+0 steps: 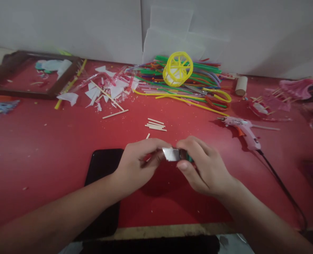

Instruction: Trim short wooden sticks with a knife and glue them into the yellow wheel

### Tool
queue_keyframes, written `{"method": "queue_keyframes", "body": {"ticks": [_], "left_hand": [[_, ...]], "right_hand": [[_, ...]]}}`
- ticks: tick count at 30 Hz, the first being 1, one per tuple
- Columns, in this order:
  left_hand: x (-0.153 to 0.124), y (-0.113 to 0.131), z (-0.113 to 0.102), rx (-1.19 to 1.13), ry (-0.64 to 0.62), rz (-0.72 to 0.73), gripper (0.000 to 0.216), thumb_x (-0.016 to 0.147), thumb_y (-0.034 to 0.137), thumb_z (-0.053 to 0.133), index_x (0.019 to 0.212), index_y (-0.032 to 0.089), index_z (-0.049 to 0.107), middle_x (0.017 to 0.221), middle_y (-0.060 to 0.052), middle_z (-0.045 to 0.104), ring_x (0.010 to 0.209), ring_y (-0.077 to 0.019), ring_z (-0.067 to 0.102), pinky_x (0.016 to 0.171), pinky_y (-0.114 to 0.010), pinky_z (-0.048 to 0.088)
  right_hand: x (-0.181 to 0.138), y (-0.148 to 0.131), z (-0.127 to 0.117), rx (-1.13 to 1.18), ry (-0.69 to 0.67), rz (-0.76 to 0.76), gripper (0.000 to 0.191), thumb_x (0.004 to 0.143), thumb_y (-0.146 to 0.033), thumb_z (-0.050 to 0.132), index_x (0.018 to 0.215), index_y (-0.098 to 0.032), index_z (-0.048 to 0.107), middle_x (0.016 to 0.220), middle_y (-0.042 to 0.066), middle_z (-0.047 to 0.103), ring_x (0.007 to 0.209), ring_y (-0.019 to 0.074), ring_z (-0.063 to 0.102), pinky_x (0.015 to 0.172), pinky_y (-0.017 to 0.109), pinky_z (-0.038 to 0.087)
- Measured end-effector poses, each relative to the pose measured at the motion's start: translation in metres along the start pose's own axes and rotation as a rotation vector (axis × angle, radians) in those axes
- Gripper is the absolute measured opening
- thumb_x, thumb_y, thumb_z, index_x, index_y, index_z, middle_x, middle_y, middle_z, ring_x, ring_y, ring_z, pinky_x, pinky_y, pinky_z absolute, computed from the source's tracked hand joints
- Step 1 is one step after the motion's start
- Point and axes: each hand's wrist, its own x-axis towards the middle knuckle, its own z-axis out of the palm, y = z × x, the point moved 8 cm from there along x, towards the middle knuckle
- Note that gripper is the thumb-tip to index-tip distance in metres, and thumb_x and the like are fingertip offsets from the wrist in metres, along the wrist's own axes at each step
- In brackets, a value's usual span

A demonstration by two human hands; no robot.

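My right hand (205, 165) is closed around a utility knife, its wide blade (171, 154) pointing left and a bit of green handle showing between the fingers. My left hand (142, 158) is closed in a pinch at the blade's tip; what it grips, if anything, is hidden by the fingers. Both hands are raised a little above the red table (172, 208). Beyond them lies a small row of short cut wooden sticks (155, 125). One more short stick (148, 136) pokes out just past my left hand.
A black phone-like slab (103, 211) lies under my left forearm. A pink glue gun (242, 130) with a black cord is at right. Behind are pipe cleaners (206, 67), a yellow wheel-shaped piece (178, 68), scissors (217, 97), paper scraps (116, 88) and a brown frame (21, 93).
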Motion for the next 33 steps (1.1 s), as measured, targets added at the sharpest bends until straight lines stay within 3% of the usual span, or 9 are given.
{"method": "queue_keyframes", "body": {"ticks": [3, 12, 33], "left_hand": [[-0.0011, -0.0006, -0.0019, -0.006, 0.020, 0.005, 0.020, 0.084, 0.004, 0.056, 0.091, 0.018, 0.068, 0.083, 0.000, 0.075, 0.071, -0.0100, 0.067, 0.067, -0.018, 0.051], [0.0002, 0.0030, 0.0026, -0.005, -0.053, 0.053, 0.018, 0.082, 0.001, 0.056, 0.083, 0.017, 0.066, 0.080, -0.002, 0.073, 0.071, -0.0109, 0.065, 0.068, -0.021, 0.050], [-0.0006, 0.0077, 0.0066, -0.037, -0.121, 0.114, 0.019, 0.081, -0.001, 0.055, 0.088, 0.015, 0.064, 0.078, -0.002, 0.068, 0.070, -0.0103, 0.060, 0.066, -0.021, 0.048]], "right_hand": [[-0.0006, -0.0009, 0.0021, -0.028, -0.006, -0.001, 0.033, 0.099, -0.042, 0.037, 0.088, -0.017, 0.055, 0.072, 0.002, 0.057, 0.061, 0.0119, 0.049, 0.055, 0.025, 0.039], [-0.0028, -0.0029, 0.0019, 0.003, 0.012, -0.034, 0.031, 0.097, -0.041, 0.042, 0.083, -0.017, 0.057, 0.071, 0.002, 0.057, 0.061, 0.0121, 0.048, 0.056, 0.025, 0.039], [-0.0037, -0.0012, 0.0055, 0.107, -0.031, -0.018, 0.030, 0.097, -0.041, 0.043, 0.079, -0.018, 0.053, 0.066, -0.001, 0.048, 0.058, 0.0107, 0.039, 0.055, 0.025, 0.032]]}}
